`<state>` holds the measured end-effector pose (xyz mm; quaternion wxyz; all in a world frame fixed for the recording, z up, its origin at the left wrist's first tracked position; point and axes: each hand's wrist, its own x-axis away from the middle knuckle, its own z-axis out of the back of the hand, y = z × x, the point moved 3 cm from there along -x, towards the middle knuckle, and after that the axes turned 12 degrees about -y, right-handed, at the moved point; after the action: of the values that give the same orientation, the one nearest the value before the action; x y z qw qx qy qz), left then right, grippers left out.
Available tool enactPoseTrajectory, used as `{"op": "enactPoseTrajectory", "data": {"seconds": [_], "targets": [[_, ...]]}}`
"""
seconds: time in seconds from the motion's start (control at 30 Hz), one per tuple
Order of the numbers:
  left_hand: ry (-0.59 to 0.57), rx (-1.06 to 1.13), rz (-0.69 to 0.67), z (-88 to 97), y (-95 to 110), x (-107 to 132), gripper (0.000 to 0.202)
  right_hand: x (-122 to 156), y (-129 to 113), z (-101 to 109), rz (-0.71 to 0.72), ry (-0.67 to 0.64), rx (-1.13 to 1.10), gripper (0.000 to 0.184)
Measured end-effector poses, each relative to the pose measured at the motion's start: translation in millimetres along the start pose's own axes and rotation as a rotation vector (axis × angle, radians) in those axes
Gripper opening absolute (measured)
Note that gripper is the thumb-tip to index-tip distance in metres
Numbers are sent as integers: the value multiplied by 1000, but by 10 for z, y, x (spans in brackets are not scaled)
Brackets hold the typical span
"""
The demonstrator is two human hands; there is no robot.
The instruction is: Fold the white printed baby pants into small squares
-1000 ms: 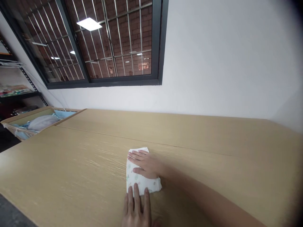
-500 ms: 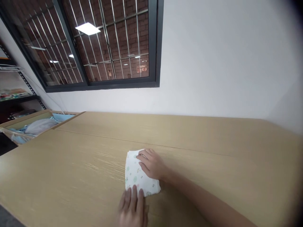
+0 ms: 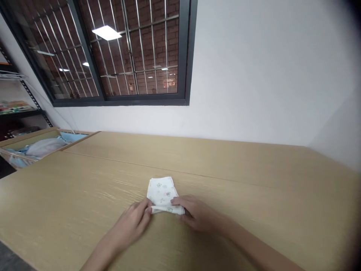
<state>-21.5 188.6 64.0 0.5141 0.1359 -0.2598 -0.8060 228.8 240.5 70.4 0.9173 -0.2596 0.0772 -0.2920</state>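
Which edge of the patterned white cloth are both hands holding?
The near edge of the cloth: the left hand grips its left end, the right hand its right. The far edge lies untouched on the table.

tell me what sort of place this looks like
Probably an indoor workroom or storeroom: there's a broad wood-toned table, a loaded shelf rack, and an open wooden box holding what looks like blue and pale fabric.

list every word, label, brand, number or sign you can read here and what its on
No text can be read.
Patterned white cloth: small printed motifs, no legible lettering.
Reddish-white patch seen in the window: too small and blurred to tell if it bears words.
Items on the shelf at left: too blurred to read.
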Motion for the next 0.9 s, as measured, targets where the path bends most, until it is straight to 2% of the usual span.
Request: {"op": "enactPoseTrajectory", "data": {"seconds": [0.03, 0.17, 0.33, 0.47, 0.57, 0.7, 0.8, 0.9], "targets": [[-29, 73, 8, 59, -30, -34, 30, -34, -2, 17, -17, 14, -49, 29], [-83, 274, -34, 186, -217, -174, 32, -202, 7, 91, -70, 84, -215, 29], [63, 355, 49, 186, -444, -409, 34, -426, 131, 157, -169, 195, -266, 32], [165, 211, 131, 220, -479, -602, 45, -652, 298, 153, -249, 284, -234, 27], [175, 73, 162, 257, -459, -712, 36, -808, 438, 118, -297, 332, -189, 22], [203, -119, 242, 257, -346, -782, 28, -907, 549, 50, -367, 326, -161, 19], [317, -238, 304, 190, -192, -799, 37, -885, 437, 58, -387, 427, 13, 19], [466, -361, 185, 16, -61, -835, 50, -854, 125, 93, -230, 572, 274, 29]]}}
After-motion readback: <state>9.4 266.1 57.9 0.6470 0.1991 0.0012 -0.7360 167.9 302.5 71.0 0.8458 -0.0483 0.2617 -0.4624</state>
